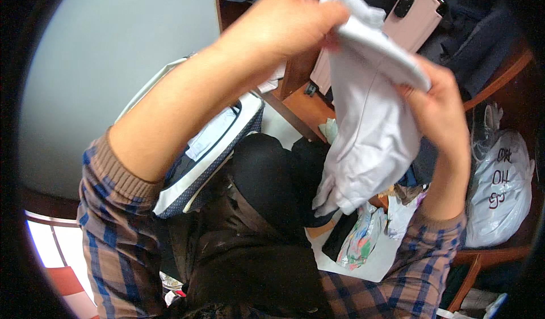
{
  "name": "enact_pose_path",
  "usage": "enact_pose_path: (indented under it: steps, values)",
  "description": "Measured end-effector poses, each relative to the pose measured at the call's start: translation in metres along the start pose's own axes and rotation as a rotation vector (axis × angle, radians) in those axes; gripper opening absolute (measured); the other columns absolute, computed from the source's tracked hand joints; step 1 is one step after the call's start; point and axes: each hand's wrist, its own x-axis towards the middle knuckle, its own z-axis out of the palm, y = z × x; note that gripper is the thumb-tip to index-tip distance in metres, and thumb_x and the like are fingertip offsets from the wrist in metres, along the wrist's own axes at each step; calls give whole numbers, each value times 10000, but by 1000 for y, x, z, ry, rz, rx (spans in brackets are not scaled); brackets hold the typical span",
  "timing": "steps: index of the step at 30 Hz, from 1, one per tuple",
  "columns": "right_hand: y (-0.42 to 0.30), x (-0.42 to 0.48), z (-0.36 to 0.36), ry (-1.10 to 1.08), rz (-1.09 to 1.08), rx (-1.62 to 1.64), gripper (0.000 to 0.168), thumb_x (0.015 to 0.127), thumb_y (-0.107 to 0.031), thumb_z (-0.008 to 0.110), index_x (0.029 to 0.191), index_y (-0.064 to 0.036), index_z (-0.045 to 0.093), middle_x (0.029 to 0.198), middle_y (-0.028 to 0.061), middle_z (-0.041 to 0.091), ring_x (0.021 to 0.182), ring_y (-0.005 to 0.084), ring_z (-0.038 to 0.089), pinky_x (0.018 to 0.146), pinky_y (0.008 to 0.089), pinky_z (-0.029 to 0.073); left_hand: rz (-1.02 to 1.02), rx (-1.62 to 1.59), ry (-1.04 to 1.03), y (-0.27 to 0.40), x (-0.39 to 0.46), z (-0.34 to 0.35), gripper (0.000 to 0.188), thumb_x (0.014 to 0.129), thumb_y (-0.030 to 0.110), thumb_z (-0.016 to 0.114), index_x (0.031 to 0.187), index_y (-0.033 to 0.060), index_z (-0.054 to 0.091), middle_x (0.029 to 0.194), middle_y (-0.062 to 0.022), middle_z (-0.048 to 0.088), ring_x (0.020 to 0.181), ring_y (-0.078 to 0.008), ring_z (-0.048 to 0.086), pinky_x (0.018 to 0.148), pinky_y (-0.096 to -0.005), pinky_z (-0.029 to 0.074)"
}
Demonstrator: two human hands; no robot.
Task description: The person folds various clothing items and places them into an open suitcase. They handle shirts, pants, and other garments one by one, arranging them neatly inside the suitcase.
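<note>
A white cloth garment (374, 118) hangs stretched between both hands in front of me, its thick band pulled tight along the top. My left hand (306, 20) grips one end of that band, thumb on top. At the other end, my right hand (438, 93) holds the band between thumb and fingers. The garment's lower part droops in loose folds above the floor, right of my dark-clothed knee (264, 165). Both hands look slightly blurred, and some fingers are hidden behind the cloth.
An unzipped white-and-navy dotted fabric bag (208, 153) with folded clothes stands at left. Behind the garment, a pink suitcase (415, 16) rests among dark clothes in a wooden cabinet (302, 110). A white plastic bag (500, 191) bearing writing sits at right; a patterned plastic packet (362, 238) lies below.
</note>
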Motion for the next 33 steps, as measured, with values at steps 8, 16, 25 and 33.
enact_pose_path:
  steps: [8,16,25,33]
  values:
    - [-26,49,-63,-271,-4,293,283,682,-1,640,963,8,613,881,49,629,800,112,576,740,254,466,573,552,-731,101,30,-38,870,579,376,805,1250,18,384,1182,-177,484,1095,-288,481,933,-346,402]
    - [-47,64,-64,-319,-120,396,440,630,27,722,1046,43,580,954,106,629,860,167,588,791,295,469,69,91,-740,53,33,-33,953,607,441,768,1326,39,288,1261,-160,409,1175,-257,383,989,-363,315]
    - [-9,80,-39,-182,-193,552,359,594,-106,598,932,13,603,824,28,611,715,99,556,676,227,457,133,-385,-635,8,34,-20,720,631,372,772,1191,26,480,1081,-96,571,983,-175,558,866,-313,463]
    - [36,74,-42,-83,104,815,282,632,-70,525,894,2,598,820,32,608,690,112,554,668,230,464,-144,247,-381,8,29,-50,699,603,293,814,1173,23,512,1057,-76,592,966,-162,539,861,-299,437]
